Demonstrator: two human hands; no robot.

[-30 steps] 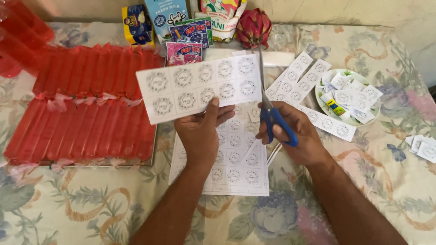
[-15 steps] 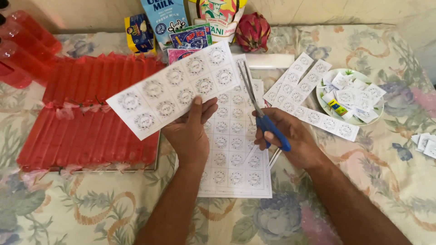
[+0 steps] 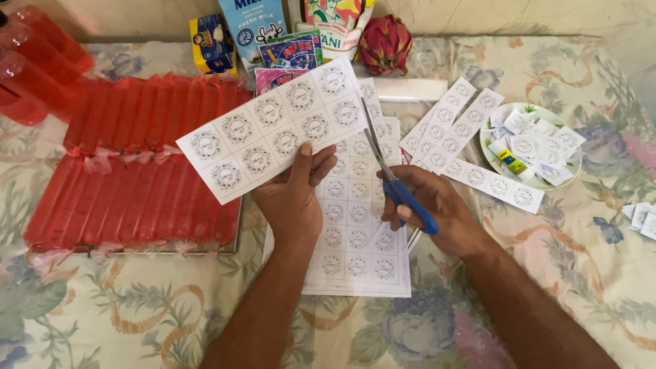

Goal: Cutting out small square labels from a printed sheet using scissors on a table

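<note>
A floral-clothed counter (image 3: 560,273) fills the frame. At left lie rows of red filled plastic tubes (image 3: 137,171). At centre, the left hand (image 3: 292,198) has its fingers clamped on a label sheet (image 3: 273,133), tilted up toward the upper left. The right hand (image 3: 437,208) grips blue-handled scissors (image 3: 393,174), blades touching the sheet's right edge.

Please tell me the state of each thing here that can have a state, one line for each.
Label sheet: held up, tilted, in left hand.
Scissors: gripped in right hand, blades at the sheet's right edge.
Uncut sheets: flat on the table.
Cut strips: loose on the table.
Plate: filled with cut labels.
Red ice pops: in rows.
</note>
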